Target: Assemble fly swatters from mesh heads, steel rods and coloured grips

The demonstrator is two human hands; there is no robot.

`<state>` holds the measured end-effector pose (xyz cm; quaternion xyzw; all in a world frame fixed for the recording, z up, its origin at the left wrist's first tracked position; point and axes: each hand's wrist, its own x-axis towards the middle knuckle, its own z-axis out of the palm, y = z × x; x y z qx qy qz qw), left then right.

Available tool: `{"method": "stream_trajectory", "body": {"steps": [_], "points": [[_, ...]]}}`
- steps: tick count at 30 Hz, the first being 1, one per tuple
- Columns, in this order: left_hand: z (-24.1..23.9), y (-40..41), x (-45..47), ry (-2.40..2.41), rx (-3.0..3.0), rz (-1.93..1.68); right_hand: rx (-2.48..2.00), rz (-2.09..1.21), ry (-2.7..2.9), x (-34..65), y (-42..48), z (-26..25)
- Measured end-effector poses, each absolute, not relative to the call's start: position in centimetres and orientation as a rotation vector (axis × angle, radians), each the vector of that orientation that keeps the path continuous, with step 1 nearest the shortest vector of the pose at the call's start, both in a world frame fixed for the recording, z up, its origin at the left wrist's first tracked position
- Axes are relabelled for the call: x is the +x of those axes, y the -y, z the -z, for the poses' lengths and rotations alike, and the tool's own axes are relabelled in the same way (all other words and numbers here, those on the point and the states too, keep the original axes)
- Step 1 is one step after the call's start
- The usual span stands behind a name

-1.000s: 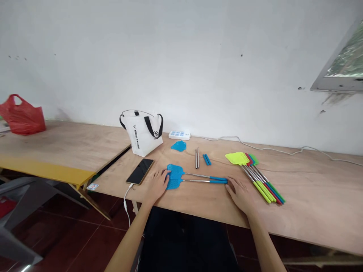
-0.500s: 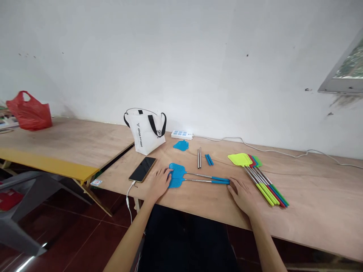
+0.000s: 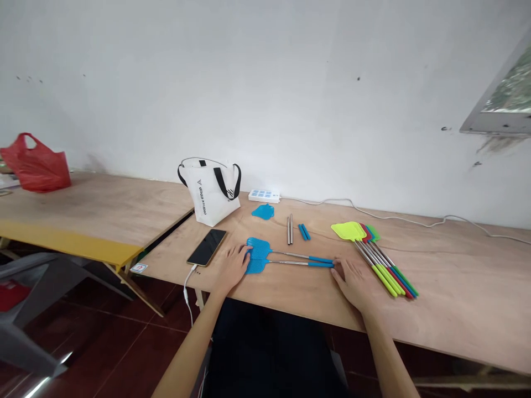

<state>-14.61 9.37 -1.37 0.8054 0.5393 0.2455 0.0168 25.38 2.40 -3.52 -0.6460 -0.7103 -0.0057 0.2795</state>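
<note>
Pair of swatters point(image 3: 286, 260) lies crosswise on tabletop point(image 3: 456, 287) btwn hands: left hand point(image 3: 232, 268) at the heads, right hand point(image 3: 357, 282) at handle ends. Phone point(image 3: 206, 248) just left of left hand, tote bag point(image 3: 211, 193) behind it. Power strip point(image 3: 264, 195) at back by wall; loose swatter head point(image 3: 263, 211) in front of it, then rods point(image 3: 289, 230) & grips point(image 3: 303, 231) to its right. Swatter bundle point(image 3: 381, 260) just right of right hand. Side table point(image 3: 95, 210) far left w/ plastic bag point(image 3: 35, 166) on it.

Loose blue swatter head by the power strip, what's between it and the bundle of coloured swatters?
In the head view, two metal rods and two short blue grips lie there side by side, flat on the table.
</note>
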Motion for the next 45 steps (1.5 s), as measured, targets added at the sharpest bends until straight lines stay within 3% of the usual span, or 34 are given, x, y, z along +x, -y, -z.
{"method": "stream_trajectory", "body": {"steps": [21,29,45], "points": [[2.2,-10.2,-14.9,-1.636,2.351,-0.933,-1.705,-0.031,1.922,25.1,-2.3,2.2],[1.7,-9.6,-14.4,-1.892,2.301,-0.842,-1.712,0.013,1.952,24.9,-2.2,2.1],[1.4,-9.5,-14.5,-1.683,2.446,-0.845,-1.581,-0.064,1.962,25.3,-2.7,2.3]]}}
